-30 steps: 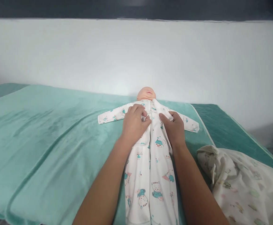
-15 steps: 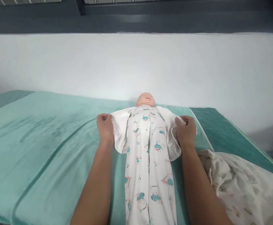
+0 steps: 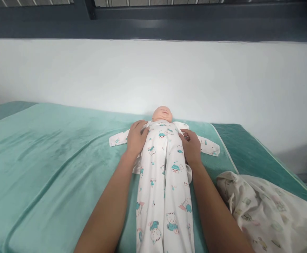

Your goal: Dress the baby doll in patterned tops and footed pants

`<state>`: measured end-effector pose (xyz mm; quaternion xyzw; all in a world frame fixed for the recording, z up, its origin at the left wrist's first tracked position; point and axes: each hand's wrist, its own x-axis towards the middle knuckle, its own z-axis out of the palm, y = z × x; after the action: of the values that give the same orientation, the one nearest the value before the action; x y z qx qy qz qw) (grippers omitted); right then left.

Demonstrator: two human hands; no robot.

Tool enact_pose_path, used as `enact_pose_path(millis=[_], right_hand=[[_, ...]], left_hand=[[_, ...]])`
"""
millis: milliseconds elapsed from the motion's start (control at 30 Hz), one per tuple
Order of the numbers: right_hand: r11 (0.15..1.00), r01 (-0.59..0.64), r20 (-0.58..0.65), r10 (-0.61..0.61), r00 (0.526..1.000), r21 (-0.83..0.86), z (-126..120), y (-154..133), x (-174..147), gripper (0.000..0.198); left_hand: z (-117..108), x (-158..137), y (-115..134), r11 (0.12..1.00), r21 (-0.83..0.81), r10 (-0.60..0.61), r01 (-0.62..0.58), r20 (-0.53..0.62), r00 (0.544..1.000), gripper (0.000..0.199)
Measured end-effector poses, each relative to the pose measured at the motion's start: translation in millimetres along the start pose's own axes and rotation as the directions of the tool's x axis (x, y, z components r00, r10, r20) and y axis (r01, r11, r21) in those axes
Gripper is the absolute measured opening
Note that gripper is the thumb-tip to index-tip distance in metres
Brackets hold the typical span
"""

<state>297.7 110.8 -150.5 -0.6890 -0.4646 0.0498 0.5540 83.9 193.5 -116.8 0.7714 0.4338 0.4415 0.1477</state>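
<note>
A baby doll [image 3: 162,114] lies on its back, only its head showing. A white baby outfit [image 3: 155,182] printed with cats and houses covers its body, its sleeves [image 3: 209,147] spread to either side. My left hand [image 3: 137,138] rests against the outfit at the shoulder, fingers extended and thumb apart. On the opposite side, my right hand [image 3: 191,146] has curled fingers at the outfit's edge, thumb against the cloth. Plain white edges of fabric peek out beneath both wrists. Whether the doll's arms are inside the sleeves is hidden.
A light green blanket [image 3: 64,158] lies under the doll, with a darker green surface [image 3: 229,140] to the right. Crumpled printed white cloth [image 3: 269,211] sits at the lower right. Behind the doll's head rises a white wall [image 3: 153,73] below a dark window frame [image 3: 153,26].
Both hands have moved inward from the spread white side flaps to the outfit's sides by the chest. Those flaps are now mostly out of sight, and the printed sleeves show.
</note>
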Motion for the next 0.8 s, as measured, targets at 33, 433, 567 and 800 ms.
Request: enact_pose_path(millis=[33, 433, 567, 800], right_hand=[[1.0, 0.001, -0.003, -0.001, 1.0, -0.014, 1, 1, 0, 0.032], [0.906, 0.268, 0.13, -0.237, 0.963, -0.327, 12, 1, 42, 0.034], [0.939, 0.14, 0.243, -0.063, 0.968, -0.313, 16, -1, 55, 0.035], [0.917, -0.014, 0.232, 0.116, 0.966, -0.398, 20, 8, 86, 0.028]], left_hand=[[1, 3, -3, 1.0, 0.019, 0.003, -0.004, 0.036, 0.999, 0.031], [0, 18, -14, 0.938, 0.342, -0.114, 0.059, 0.144, 0.983, 0.035], [0, 22, -13, 0.9, 0.427, -0.171, 0.093, 0.149, 0.974, 0.035], [-5, 25, -20, 0.872, 0.46, -0.249, 0.167, 0.122, 0.961, 0.03]])
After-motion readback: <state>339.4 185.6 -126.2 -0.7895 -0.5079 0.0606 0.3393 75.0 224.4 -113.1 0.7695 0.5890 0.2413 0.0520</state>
